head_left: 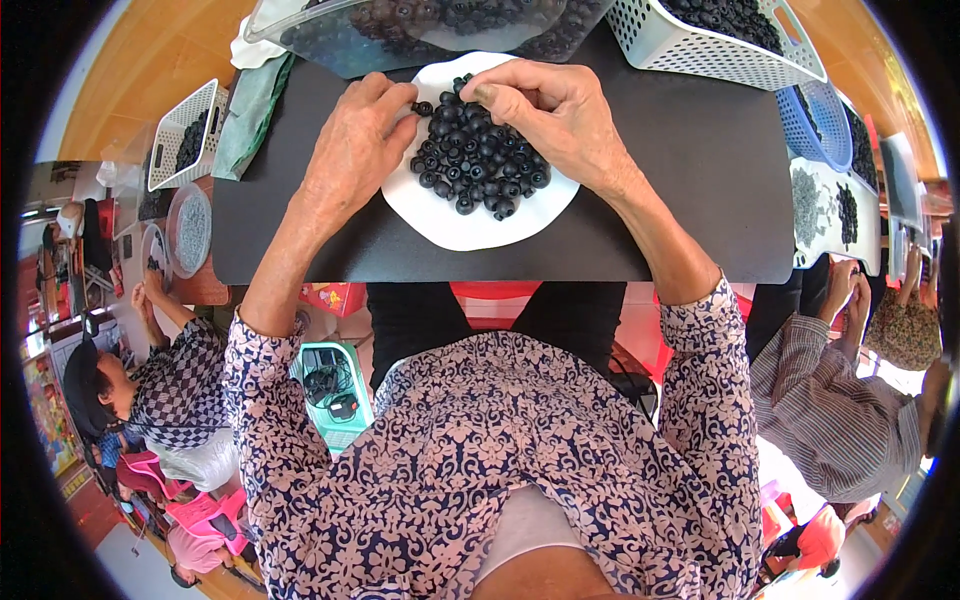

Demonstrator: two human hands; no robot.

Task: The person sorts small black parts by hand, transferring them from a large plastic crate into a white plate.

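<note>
A heap of small black round parts (478, 160), shiny and rubber-like with ring-shaped ends, lies on a white wavy-edged plate (470, 228) in front of me. My left hand (358, 150) is at the plate's left edge, thumb and forefinger closed on one small black round part (422, 108). At the far side of the heap, my right hand (562, 122) is closed with thumb and fingertips together. What it pinches, if anything, is hidden behind the fingers. Another black part shows just left of its fingertips.
Beyond the plate stands a clear bin (350, 40) of black parts. A white perforated basket (700, 45) is at the far right, with a blue basket (815, 125) beside it. Green cloth (250, 115) lies at the dark table's (690, 190) left edge. People work on both sides.
</note>
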